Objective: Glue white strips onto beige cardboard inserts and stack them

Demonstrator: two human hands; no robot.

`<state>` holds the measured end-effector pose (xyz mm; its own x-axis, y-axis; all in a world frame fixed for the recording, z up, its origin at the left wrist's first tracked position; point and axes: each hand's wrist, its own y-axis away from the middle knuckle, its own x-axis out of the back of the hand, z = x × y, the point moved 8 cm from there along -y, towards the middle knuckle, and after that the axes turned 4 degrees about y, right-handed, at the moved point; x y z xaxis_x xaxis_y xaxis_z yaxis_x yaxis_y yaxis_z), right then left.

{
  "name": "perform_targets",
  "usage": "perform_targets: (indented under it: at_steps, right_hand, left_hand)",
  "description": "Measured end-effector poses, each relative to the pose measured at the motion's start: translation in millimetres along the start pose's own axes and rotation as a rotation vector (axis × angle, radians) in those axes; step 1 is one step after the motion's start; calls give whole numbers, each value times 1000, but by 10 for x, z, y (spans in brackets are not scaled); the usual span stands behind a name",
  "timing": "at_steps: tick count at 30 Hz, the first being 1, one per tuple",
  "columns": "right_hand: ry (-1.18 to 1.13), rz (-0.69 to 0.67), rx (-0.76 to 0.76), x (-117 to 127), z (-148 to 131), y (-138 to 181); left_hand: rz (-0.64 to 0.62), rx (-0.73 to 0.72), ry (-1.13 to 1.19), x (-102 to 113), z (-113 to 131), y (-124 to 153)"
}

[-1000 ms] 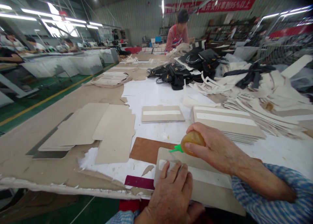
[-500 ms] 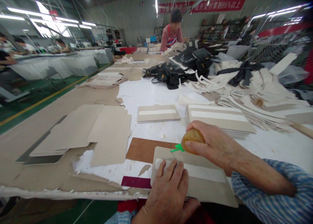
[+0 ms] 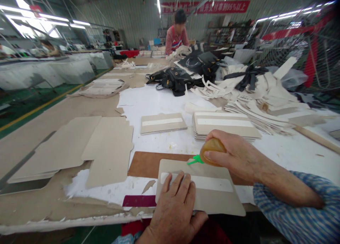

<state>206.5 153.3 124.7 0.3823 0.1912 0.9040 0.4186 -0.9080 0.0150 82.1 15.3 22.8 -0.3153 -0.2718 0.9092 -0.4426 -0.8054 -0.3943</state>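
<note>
Close in front of me lies a beige panel (image 3: 212, 201) with a white strip (image 3: 212, 183) across it, its near edge at the table's edge. My left hand (image 3: 176, 205) rests flat on the panel's left part, fingers stretched over the strip. My right hand (image 3: 225, 153) is wrapped round an amber squeeze glue bottle (image 3: 212, 151). The bottle's green nozzle (image 3: 196, 160) points left, its tip at the panel's far part; whether it touches I cannot tell. Under the panel a brown leather-like piece (image 3: 148, 164) sticks out.
Beyond are a small stack (image 3: 163, 123) and a thicker stack (image 3: 225, 125) of strip-bearing panels. Plain beige panels (image 3: 108, 151) lie left, a maroon strip (image 3: 139, 201) near the edge. Black bags (image 3: 175, 81) and off-white strips (image 3: 265, 88) pile up further back. A co-worker (image 3: 176, 36) stands at the far end.
The view has turned slightly right, so the table's things sit further left. The bottle's nozzle has shifted a little to the right along the panel. My left hand stays on the panel.
</note>
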Motion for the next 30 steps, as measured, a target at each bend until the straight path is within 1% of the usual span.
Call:
perform_targets:
  at_steps: [6,15,22,30]
  right_hand:
    - [-1,31,-29,84,154,85]
    - [-5,23,-130,156,394,198]
    - [-2,23,-207,202,653,319]
    - [-52,90,-227,283,943,502]
  left_hand:
    - [19,-12,-13,34,10,-23]
    - [63,-31,-36,59,1,-19]
    - [63,-35,-52,55,-11,-15]
    - [68,-56,-76,81,-17,-23]
